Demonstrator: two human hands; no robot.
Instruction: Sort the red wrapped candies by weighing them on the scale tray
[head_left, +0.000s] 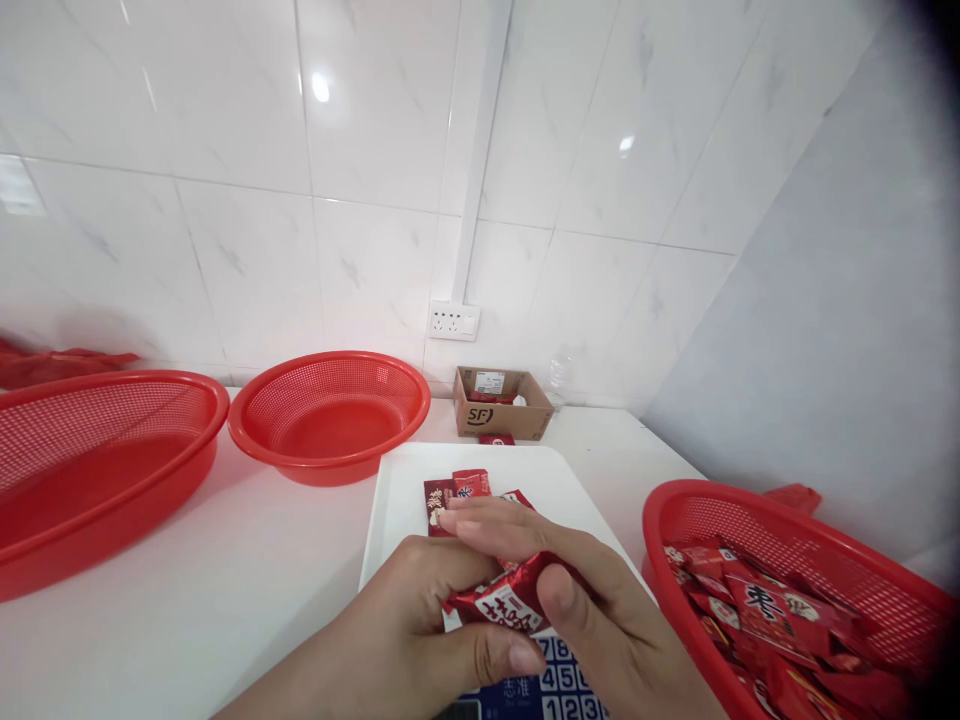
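Note:
Both hands meet low in the middle over a white scale platform (405,500). My left hand (405,625) and my right hand (592,610) are closed together on a bunch of red snack packets (506,600) with white print. Under the fingertips several more red packets (457,490) lie on the platform. The scale's blue keypad (559,690) shows below the hands. To the right stands a red mesh basket (825,540) filled with the same red packets (757,610).
Two empty red mesh baskets, one (330,415) behind the scale and one (97,460) at the left. A small cardboard box (501,402) sits by the tiled wall under a socket (454,321). A clear bottle (557,378) stands beside the box.

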